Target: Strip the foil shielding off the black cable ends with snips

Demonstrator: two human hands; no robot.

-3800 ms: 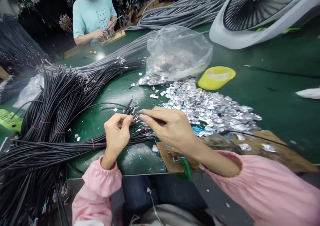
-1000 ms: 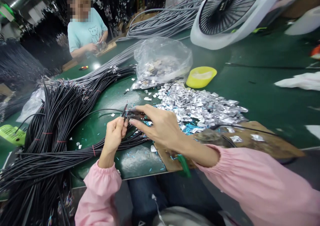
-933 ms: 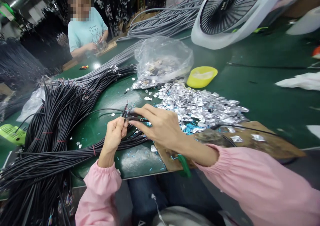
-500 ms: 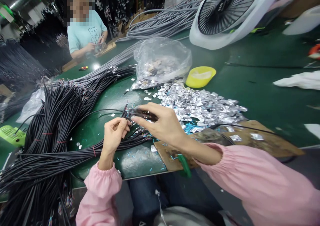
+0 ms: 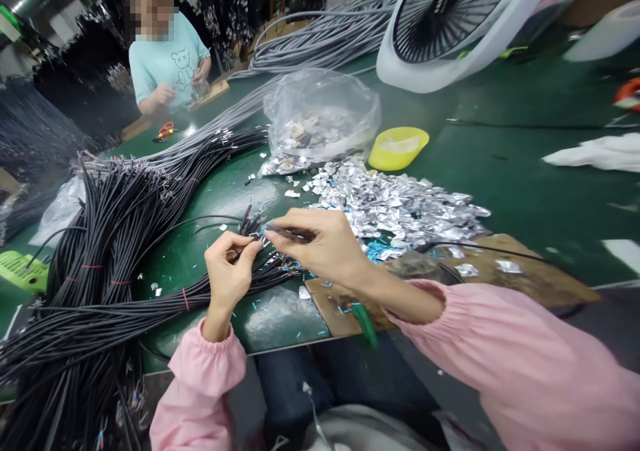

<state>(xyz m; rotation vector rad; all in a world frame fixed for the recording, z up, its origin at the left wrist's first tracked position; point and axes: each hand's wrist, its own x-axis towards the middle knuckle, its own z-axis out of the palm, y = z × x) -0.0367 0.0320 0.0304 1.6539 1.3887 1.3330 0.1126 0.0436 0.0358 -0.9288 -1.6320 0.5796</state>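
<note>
Above a green tabletop (image 5: 500,171), my left hand (image 5: 231,264) pinches thumb to forefinger at a cluster of thin wire ends (image 5: 261,231), while my right hand (image 5: 325,248) closes on a dark hand tool (image 5: 295,230), mostly hidden by my fingers. Those ends sit where my fingertips meet, just above a black cable bundle (image 5: 165,308) bound with a red tie (image 5: 185,299); which strand is pinched, I cannot tell.

The likeliest mishap, in my judgement, is a nicked or snapped conductor, caused by the tool slipping among strands so closely packed. My pinching fingertips, bare and close to its tip, could be caught too. Blue offcuts (image 5: 300,334) near the bundle might cling among the bared wires.

Half a second ago my right thumb and forefinger stood farther apart around the tool; now they lie nearly together. Across the table, a co-worker's hand (image 5: 165,94) has drawn away from its partner, nearer orange-handled snips (image 5: 167,130).
</note>
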